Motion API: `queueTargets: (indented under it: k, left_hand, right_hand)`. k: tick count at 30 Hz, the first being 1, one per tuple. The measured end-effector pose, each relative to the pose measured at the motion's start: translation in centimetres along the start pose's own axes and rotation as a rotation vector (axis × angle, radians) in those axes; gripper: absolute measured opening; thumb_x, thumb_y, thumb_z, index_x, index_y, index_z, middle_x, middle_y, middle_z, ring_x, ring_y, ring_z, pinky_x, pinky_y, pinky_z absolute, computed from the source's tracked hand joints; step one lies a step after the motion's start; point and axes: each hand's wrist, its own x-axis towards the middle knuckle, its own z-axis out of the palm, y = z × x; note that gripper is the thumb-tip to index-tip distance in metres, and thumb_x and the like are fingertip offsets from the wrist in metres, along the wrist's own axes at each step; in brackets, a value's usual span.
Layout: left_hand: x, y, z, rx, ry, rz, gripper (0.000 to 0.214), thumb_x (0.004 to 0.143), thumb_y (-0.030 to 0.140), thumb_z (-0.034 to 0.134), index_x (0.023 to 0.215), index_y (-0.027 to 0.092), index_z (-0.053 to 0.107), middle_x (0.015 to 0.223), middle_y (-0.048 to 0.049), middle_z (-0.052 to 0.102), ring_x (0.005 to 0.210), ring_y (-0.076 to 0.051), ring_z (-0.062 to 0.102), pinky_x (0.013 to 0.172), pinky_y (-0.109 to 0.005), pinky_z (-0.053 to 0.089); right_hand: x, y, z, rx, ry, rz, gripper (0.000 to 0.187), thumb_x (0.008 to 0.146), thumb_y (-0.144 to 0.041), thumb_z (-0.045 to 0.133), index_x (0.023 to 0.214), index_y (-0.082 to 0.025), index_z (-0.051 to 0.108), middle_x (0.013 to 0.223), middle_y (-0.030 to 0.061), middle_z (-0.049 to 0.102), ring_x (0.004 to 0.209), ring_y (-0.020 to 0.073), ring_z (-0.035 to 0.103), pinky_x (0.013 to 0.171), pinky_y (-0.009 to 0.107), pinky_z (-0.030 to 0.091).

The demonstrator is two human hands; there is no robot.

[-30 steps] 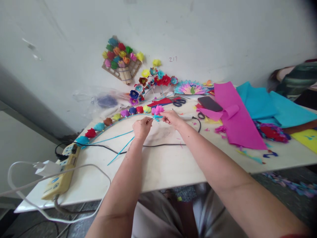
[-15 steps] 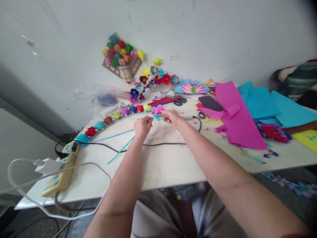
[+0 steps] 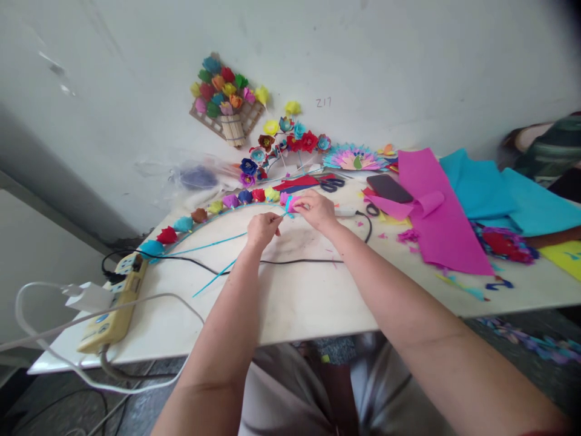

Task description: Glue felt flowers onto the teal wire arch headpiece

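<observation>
My left hand [image 3: 262,229] pinches a thin teal stick [image 3: 218,274] that slants down to the left across the white table [image 3: 299,297]. My right hand [image 3: 315,209] is closed around a small pink paper flower [image 3: 287,200] at the stick's upper end. Just behind them a curved teal strip carries a row of coloured paper flowers [image 3: 213,209], running from a blue one at the left to the pink one by my fingers. A second teal stick [image 3: 206,245] lies beside the first.
A black cable [image 3: 290,261] crosses the table under my arms. A yellow power strip [image 3: 111,312] with a white charger sits at the left edge. Magenta paper [image 3: 436,212], teal sheets [image 3: 499,194], a phone [image 3: 389,188] and scissors [image 3: 330,183] lie at the right and back. Paper flower decorations [image 3: 227,97] hang on the wall.
My right hand has moved up over the pink flower and closed round it. The left hand stays pinched on the stick. The view has shifted slightly.
</observation>
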Motion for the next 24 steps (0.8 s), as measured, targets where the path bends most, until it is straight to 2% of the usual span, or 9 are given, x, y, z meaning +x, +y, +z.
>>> queueTargets:
  k: [4, 9, 18, 24]
  left_hand:
    - [0.2, -0.4, 0.2, -0.062, -0.053, -0.005, 0.031, 0.071, 0.044, 0.046, 0.073, 0.021, 0.067, 0.052, 0.0006, 0.061, 0.048, -0.009, 0.046, 0.049, -0.020, 0.030]
    - [0.2, -0.3, 0.1, -0.129, -0.096, -0.005, 0.033, 0.070, 0.043, 0.047, 0.075, 0.018, 0.067, 0.050, -0.0006, 0.060, 0.044, -0.008, 0.042, 0.046, -0.019, 0.029]
    - [-0.2, 0.6, -0.3, -0.143, -0.096, -0.042, 0.031, 0.070, 0.041, 0.048, 0.074, 0.016, 0.066, 0.051, -0.0017, 0.061, 0.044, -0.008, 0.043, 0.045, -0.019, 0.030]
    - [-0.2, 0.5, -0.3, -0.178, -0.110, -0.029, 0.032, 0.070, 0.040, 0.048, 0.076, 0.015, 0.067, 0.048, -0.0013, 0.060, 0.043, -0.008, 0.043, 0.045, -0.019, 0.030]
  right_hand:
    - [0.0, 0.3, -0.1, -0.108, -0.008, -0.150, 0.011, 0.072, -0.028, 0.056, 0.070, -0.025, 0.066, 0.090, 0.0018, 0.057, 0.088, 0.0172, 0.047, 0.070, 0.027, 0.034]
    - [0.1, 0.6, 0.0, -0.140, -0.042, -0.242, 0.014, 0.075, -0.028, 0.054, 0.070, -0.025, 0.067, 0.089, 0.0027, 0.056, 0.087, 0.0185, 0.045, 0.074, 0.030, 0.031]
    - [0.1, 0.5, 0.0, -0.148, -0.081, -0.225, 0.013, 0.073, -0.030, 0.056, 0.073, -0.024, 0.067, 0.090, 0.0037, 0.055, 0.087, 0.0189, 0.043, 0.074, 0.031, 0.029]
    - [0.2, 0.6, -0.5, -0.128, -0.099, -0.221, 0.016, 0.074, -0.028, 0.053, 0.079, -0.023, 0.068, 0.090, 0.0043, 0.055, 0.088, 0.0191, 0.043, 0.075, 0.032, 0.029]
